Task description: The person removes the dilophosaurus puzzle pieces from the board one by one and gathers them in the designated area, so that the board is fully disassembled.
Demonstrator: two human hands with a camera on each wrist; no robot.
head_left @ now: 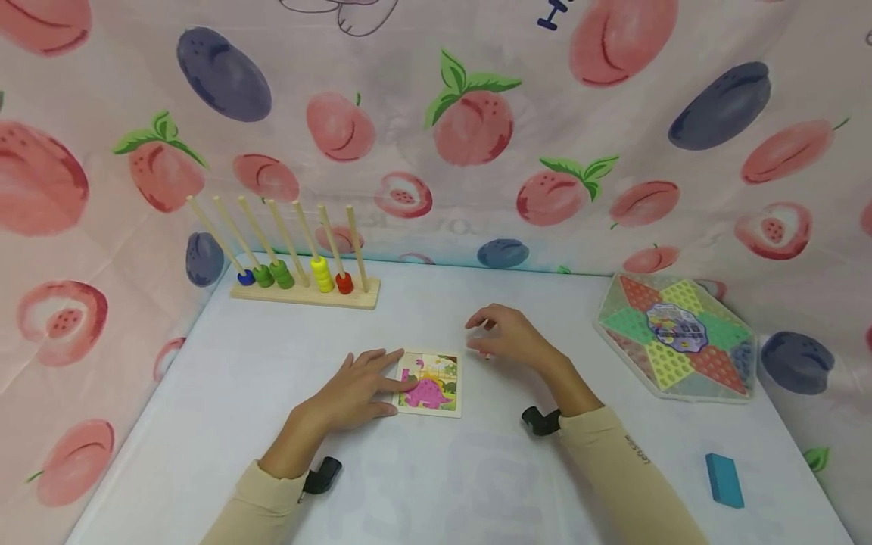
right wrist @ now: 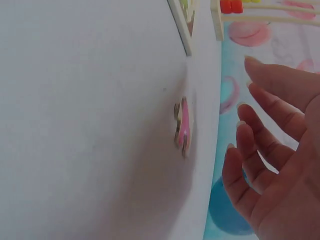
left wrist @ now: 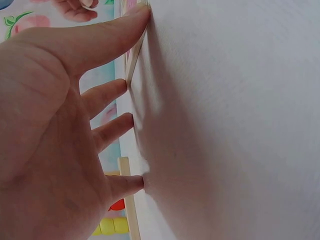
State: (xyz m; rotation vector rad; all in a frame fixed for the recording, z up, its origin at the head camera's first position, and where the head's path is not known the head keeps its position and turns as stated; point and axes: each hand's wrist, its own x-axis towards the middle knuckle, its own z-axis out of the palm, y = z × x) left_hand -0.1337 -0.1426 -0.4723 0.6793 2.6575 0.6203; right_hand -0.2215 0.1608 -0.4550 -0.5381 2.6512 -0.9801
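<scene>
A small square dinosaur jigsaw puzzle (head_left: 431, 395) in a pale wooden frame lies mid-table. My left hand (head_left: 350, 395) is spread at its left side, one finger across the picture and the thumb by the lower left corner. In the left wrist view that thumb touches the frame's edge. Just right of the puzzle my right hand (head_left: 514, 337) hovers with loosely bent fingers, nothing between them. A pink jigsaw piece (right wrist: 184, 127) is near the right fingertips but apart from them. Whether it lies flat on the table is hard to tell.
A wooden bead counting rack (head_left: 306, 295) with upright rods stands at the back left. On the right lies a hexagonal star-patterned board (head_left: 681, 337). A blue block (head_left: 724, 481) sits near the front right. A fruit-printed cloth (head_left: 409, 151) hangs behind.
</scene>
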